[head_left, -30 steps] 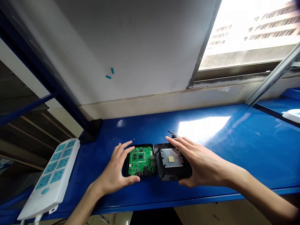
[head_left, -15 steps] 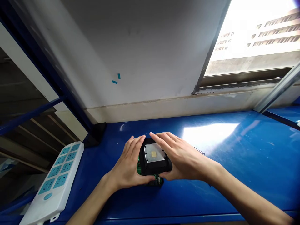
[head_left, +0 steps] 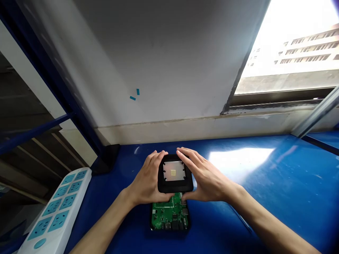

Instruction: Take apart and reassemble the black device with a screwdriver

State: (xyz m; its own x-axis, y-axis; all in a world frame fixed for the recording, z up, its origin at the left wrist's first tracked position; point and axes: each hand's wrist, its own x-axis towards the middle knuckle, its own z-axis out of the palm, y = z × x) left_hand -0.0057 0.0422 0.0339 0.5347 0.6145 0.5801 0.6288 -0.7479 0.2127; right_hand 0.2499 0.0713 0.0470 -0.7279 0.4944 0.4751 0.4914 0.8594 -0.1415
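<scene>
A black square cover (head_left: 162, 184) with a silver metal plate (head_left: 169, 168) and a small cream pad in its middle is held up between my two hands. My left hand (head_left: 148, 180) grips its left side, thumb along the lower edge. My right hand (head_left: 203, 176) grips its right side, fingertips at the top corner and thumb low. Beneath and nearer to me, a green circuit board (head_left: 166, 213) sits in a black case on the blue table. The cover and my thumbs hide the board's far part.
A white power strip (head_left: 66, 218) with teal sockets lies at the left of the blue table (head_left: 286, 197). A thin dark rod-like thing (head_left: 245, 220) lies partly under my right forearm. A black foot (head_left: 107, 158) of the blue frame stands behind, near the wall and window.
The cover has gone from tilted to squarer and moved away from the board, so much more of the green board shows. My view has shifted slightly.
</scene>
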